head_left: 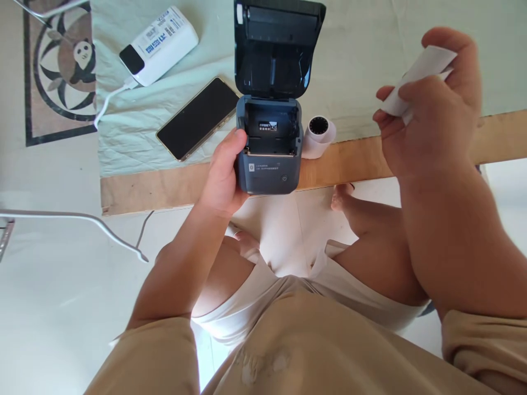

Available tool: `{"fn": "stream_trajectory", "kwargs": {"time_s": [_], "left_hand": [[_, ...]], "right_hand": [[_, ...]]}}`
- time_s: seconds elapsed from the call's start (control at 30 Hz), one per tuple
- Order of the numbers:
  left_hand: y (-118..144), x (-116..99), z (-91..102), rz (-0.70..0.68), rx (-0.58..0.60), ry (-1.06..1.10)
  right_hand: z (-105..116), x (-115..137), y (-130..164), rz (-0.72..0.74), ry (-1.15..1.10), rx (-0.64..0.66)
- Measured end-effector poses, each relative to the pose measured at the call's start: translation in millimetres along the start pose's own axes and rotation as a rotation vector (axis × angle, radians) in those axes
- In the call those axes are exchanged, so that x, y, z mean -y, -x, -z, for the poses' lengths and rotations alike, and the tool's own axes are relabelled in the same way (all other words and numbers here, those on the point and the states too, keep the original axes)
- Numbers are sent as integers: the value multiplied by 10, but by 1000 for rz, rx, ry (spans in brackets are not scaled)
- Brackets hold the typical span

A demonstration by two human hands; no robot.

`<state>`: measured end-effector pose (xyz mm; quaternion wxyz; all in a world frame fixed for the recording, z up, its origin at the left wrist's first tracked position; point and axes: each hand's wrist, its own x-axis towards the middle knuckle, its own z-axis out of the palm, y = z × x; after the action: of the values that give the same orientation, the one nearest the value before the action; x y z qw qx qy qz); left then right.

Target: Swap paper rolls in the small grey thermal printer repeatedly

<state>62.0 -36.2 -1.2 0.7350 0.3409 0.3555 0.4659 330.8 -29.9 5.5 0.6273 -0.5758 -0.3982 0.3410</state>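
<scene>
Right hand, upper right, pinches a paper strip; the open printer is gripped by the left hand at center, roll between.

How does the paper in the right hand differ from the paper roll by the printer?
The paper strip in the right hand is loose, flat and held up off the table; the paper roll is wound tight and lies on its side on the table, right of the printer that the left hand grips. The strip is pinched; the roll is untouched. Both are white.
</scene>
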Motion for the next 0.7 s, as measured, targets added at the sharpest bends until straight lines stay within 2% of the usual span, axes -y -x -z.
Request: {"fn": "stream_trajectory", "kwargs": {"time_s": [0.07, 0.13, 0.23, 0.33, 0.5, 0.7], "left_hand": [[-8, 17, 26, 4, 15, -3], [-17, 29, 34, 11, 9, -11], [-22, 37, 8, 2, -32, -40], [-16, 37, -31, -16, -54, -35], [4, 21, -54, -20, -10, -29], [24, 0, -30, -46, 6, -76]], "right_hand": [[-179, 183, 205, 92, 36, 34], [-312, 304, 343, 309, 106, 79], [-434, 336, 428, 566, 237, 158], [-533, 310, 469, 727, 377, 298], [-714, 382, 549, 807, 642, 367], [-789, 367, 513, 692, 811, 440]]}}
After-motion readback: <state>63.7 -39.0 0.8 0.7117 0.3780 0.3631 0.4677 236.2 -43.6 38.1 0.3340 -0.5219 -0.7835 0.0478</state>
